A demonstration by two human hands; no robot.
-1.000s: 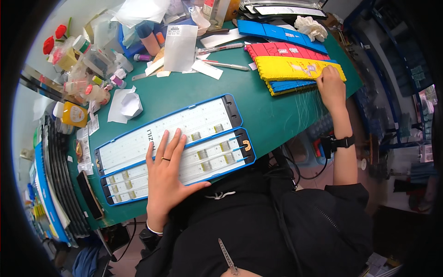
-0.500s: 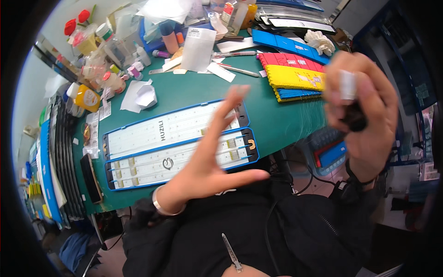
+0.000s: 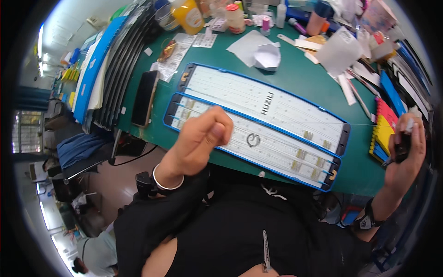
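My left hand (image 3: 200, 141) is closed in a fist above the left part of a long blue-rimmed case (image 3: 295, 111). The case lies open on the table, its white inner panels carrying fine lines and small clear tabs. At the far right, my right hand (image 3: 406, 154) is wrapped round a small black object with a white part (image 3: 403, 145). From the right hand a thin pale line (image 3: 360, 124) stretches straight across the case toward my left fist. Its left end fades from sight, and the fingers hide whatever they pinch.
A phone (image 3: 144, 99) lies left of the case, near black folders (image 3: 115, 69). Crumpled white paper (image 3: 266, 56), an orange-yellow bottle (image 3: 187, 16) and small jars sit behind. Yellow and red boards (image 3: 383, 127) are beside my right hand.
The view has swung left. My left hand has gone from spread fingers to a fist over the case. My right hand has lowered and moved farther out, and a taut line now shows.
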